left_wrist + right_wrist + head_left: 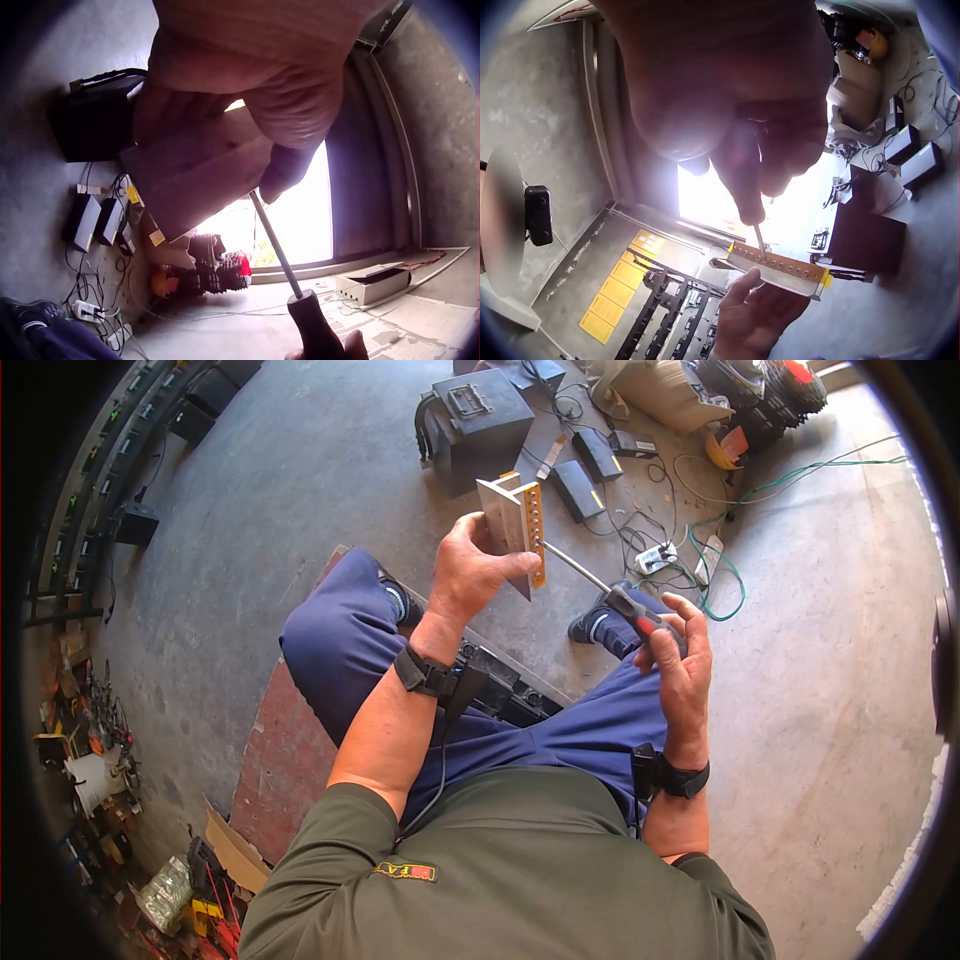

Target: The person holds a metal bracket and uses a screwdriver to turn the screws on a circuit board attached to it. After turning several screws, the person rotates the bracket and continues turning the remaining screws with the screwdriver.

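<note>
My left hand (470, 570) grips a small grey metal bracket (505, 518) with an orange terminal strip (535, 532) along its edge, held up in front of me. My right hand (675, 660) holds a screwdriver by its black and red handle (635, 612); the steel shaft (575, 567) runs up-left and its tip meets the orange strip. In the right wrist view the tip touches the strip (780, 262), which rests in the left hand (750, 315). In the left wrist view the bracket (202, 180) lies under my fingers and the shaft (274, 244) slants down to the handle (315, 326).
I sit on concrete floor with a dark long unit (505, 685) across my blue trousers. Ahead lie a black box (478, 415), small black adapters (578, 488), a white power strip (657, 558) and green cable (735, 575). Racks (110, 470) line the left.
</note>
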A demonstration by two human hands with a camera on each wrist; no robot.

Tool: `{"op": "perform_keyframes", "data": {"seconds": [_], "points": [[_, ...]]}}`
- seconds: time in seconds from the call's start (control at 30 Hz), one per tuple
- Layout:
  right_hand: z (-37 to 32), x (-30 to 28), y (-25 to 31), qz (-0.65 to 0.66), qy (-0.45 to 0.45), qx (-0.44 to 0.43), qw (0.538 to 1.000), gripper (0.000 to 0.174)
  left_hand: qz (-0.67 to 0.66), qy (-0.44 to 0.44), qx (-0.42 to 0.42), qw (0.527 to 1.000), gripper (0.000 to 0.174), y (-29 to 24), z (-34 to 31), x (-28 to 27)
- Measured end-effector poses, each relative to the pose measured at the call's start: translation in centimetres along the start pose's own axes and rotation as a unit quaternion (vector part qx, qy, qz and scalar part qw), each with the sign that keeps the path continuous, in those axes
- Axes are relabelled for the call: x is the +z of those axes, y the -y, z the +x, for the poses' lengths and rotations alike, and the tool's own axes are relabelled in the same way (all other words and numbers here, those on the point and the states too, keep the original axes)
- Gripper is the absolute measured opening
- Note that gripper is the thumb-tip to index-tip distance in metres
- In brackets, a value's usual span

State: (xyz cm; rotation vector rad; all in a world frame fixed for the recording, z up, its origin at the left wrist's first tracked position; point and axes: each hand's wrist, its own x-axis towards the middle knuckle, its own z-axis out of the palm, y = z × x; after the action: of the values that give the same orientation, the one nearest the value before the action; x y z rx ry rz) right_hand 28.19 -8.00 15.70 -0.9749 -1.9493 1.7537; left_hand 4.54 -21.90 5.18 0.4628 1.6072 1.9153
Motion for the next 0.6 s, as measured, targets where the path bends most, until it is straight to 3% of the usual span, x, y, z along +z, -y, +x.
{"op": "perform_keyframes", "data": {"seconds": [0.07,0.13,0.17,0.23,0.33,0.4,0.5,0.57,0.6], "points": [[0.2,0.1,-0.3,-0.039,-0.003,-0.05,0.998,0.059,-0.001,0.0,-0.003,1.0,0.07,0.0,0.0,0.0],[0.6,-0.3,-1.4,-0.092,0.008,-0.173,0.981,0.056,0.003,-0.004,-0.001,1.0,0.07,0.0,0.0,0.0],[0.5,-0.2,-1.1,-0.092,0.008,-0.173,0.981,0.056,0.003,-0.004,-0.002,1.0,0.07,-0.1,0.0,0.0],[0.1,0.1,-0.4,-0.005,-0.007,-0.072,0.997,0.048,-0.006,0.003,0.001,1.0,0.07,-0.2,0.0,0.0],[0.4,-1.2,-1.2,0.02,0.018,-0.001,1.0,0.041,-0.006,0.001,-0.006,1.0,0.07,0.0,0.1,-0.1],[0.4,-0.9,-1.2,0.014,0.017,-0.018,1.0,0.04,-0.006,0.001,-0.001,1.0,0.07,0.0,0.1,-0.1],[0.4,-0.4,-1.0,-0.008,-0.007,-0.056,0.998,0.041,0.001,0.002,0.001,1.0,0.071,0.2,0.1,0.0],[0.9,-0.7,-1.4,-0.143,-0.001,-0.221,0.965,0.041,0.01,0.002,-0.001,1.0,0.071,0.1,0.0,0.0],[0.9,-0.8,-1.5,-0.143,-0.001,-0.221,0.965,0.041,0.009,0.002,-0.004,1.0,0.072,-0.1,-0.1,0.0]]}}
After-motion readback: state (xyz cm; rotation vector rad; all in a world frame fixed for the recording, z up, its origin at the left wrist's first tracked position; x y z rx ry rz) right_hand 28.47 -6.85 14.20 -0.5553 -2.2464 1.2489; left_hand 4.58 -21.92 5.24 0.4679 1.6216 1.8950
